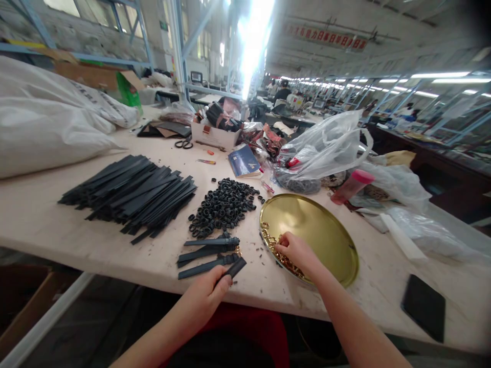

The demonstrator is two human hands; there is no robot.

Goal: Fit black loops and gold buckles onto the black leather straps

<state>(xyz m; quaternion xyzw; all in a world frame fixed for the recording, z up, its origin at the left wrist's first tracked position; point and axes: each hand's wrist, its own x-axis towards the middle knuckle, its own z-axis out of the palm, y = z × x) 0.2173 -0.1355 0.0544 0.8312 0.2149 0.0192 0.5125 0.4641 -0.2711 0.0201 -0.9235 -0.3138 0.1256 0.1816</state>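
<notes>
My left hand (209, 292) is closed around a black strap (235, 268), whose end sticks out past the thumb near the table's front edge. Over the round gold tray (326, 230), my right hand (297, 251) has its fingertips pinched down among gold metal buckles (286, 259); whether one is between them is hidden. Beside the left hand lie several straps fitted with loops and gold hardware (209, 251). Behind these is a heap of small black loops (224, 204). A large pile of loose black strips (130, 191) spreads to the left.
A black phone (424, 306) lies at the right front edge. Farther back are a blue booklet (244, 161), scissors (184, 144), a full white box (215, 135), a clear plastic bag (326, 148) and a pink-lidded bottle (352, 186). A big white sack (46, 120) fills the left.
</notes>
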